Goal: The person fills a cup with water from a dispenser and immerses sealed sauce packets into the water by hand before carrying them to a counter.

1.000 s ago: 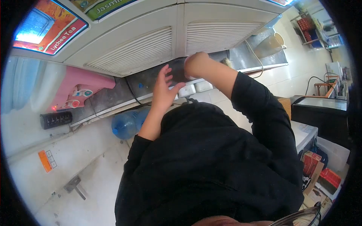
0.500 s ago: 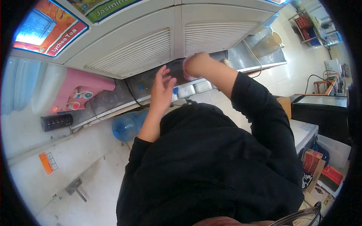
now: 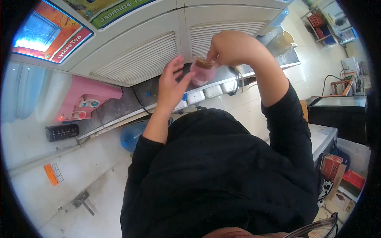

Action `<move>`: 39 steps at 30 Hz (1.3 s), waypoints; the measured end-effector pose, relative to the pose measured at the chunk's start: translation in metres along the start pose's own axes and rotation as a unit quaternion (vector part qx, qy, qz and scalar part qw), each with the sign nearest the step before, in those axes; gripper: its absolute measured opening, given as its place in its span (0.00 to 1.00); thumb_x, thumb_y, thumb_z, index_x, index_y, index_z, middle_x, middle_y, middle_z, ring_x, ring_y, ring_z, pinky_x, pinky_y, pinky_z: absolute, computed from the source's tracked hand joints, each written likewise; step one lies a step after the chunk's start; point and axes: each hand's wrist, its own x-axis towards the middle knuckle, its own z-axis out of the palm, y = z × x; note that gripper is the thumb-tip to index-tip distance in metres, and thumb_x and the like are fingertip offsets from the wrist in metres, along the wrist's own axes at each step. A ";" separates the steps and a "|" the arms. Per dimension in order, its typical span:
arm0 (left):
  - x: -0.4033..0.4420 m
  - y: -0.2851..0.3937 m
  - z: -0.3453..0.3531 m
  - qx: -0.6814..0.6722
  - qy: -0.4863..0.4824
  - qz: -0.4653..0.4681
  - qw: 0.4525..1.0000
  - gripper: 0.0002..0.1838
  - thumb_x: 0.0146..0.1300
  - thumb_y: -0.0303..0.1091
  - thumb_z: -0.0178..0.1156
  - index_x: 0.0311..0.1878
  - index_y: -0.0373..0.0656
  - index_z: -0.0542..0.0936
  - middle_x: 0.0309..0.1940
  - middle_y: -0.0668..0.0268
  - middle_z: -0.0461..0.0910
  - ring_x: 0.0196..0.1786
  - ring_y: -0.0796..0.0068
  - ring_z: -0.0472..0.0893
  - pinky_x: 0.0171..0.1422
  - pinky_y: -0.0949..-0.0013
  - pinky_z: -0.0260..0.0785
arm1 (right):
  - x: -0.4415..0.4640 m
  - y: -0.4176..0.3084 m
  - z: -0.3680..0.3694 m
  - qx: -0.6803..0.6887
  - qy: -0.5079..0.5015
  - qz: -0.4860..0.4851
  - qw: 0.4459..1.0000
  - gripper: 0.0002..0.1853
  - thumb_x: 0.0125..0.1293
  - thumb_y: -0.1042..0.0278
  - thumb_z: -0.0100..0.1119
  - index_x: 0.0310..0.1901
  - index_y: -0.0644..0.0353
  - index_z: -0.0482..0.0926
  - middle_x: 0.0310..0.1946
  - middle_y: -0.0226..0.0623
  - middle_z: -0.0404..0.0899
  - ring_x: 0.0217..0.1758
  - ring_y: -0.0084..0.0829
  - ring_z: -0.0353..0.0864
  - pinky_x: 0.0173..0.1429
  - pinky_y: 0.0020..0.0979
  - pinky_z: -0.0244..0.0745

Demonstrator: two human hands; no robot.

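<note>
Grey table (image 3: pixel 123 104) below a pale drinks machine (image 3: pixel 216 15), with two bare hands at a pink cup (image 3: pixel 202 76)

Nearest is the wearer's black top (image 3: pixel 218 166), filling the lower middle, its sleeves ending below both wrists. Beyond it, the left hand (image 3: pixel 170 85) is open, fingers spread and pointing up and away, its thumb beside the cup's left side; whether it touches cannot be told. The right hand (image 3: pixel 232 47) arches over from the right, fingers drawn together at the cup's rim, where a brown piece (image 3: pixel 204 63) shows in the mouth. Whether those fingers pinch the piece or the rim is unclear. The translucent cup is between the hands, over the table's near edge.

White containers (image 3: pixel 195 97) sit just below that edge, and a blue water bottle (image 3: pixel 131 137) is lower, left of them. Further left are a black cup (image 3: pixel 62 133) with white markings and a pink appliance (image 3: pixel 95 87) with a small red light. Behind the hands rise the machine's slatted panels, with labels reading "Lychee Tea" and "Jasmine". A cloudy jug (image 3: pixel 281 44) stands near the table's right end. Farthest off, upper right, is a shelf rack (image 3: pixel 322 27).
</note>
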 end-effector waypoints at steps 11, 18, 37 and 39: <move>0.044 0.011 0.032 -0.129 -0.101 -0.095 0.982 0.15 0.51 0.21 0.69 0.44 0.36 0.82 0.35 0.64 0.85 0.37 0.79 0.82 0.43 0.74 0.75 | -0.022 0.009 0.012 0.080 0.166 0.012 0.983 0.14 0.49 0.67 0.67 0.40 0.54 0.86 0.33 0.44 0.84 0.38 0.43 0.83 0.43 0.38 0.76; 0.036 0.015 0.040 -0.182 -0.015 -0.129 0.975 0.13 0.54 0.21 0.67 0.44 0.33 0.80 0.37 0.62 0.84 0.36 0.78 0.82 0.42 0.74 0.75 | -0.011 0.016 0.076 0.343 0.239 0.061 0.906 0.17 0.51 0.68 0.69 0.43 0.65 0.82 0.33 0.42 0.84 0.38 0.34 0.83 0.45 0.32 0.76; 0.005 0.004 0.022 -0.273 0.058 -0.127 0.952 0.15 0.66 0.29 0.59 0.53 0.35 0.72 0.46 0.60 0.75 0.42 0.74 0.80 0.45 0.72 0.78 | -0.001 0.017 0.082 0.408 0.238 0.088 0.877 0.09 0.56 0.70 0.65 0.39 0.63 0.83 0.31 0.39 0.84 0.35 0.31 0.82 0.41 0.32 0.75; 0.001 0.000 0.012 -0.245 0.076 -0.124 0.959 0.16 0.67 0.30 0.58 0.55 0.36 0.71 0.48 0.60 0.74 0.43 0.74 0.79 0.46 0.72 0.77 | 0.008 0.018 0.087 0.290 0.238 0.074 0.924 0.08 0.55 0.69 0.64 0.37 0.60 0.84 0.31 0.42 0.84 0.35 0.37 0.83 0.41 0.35 0.76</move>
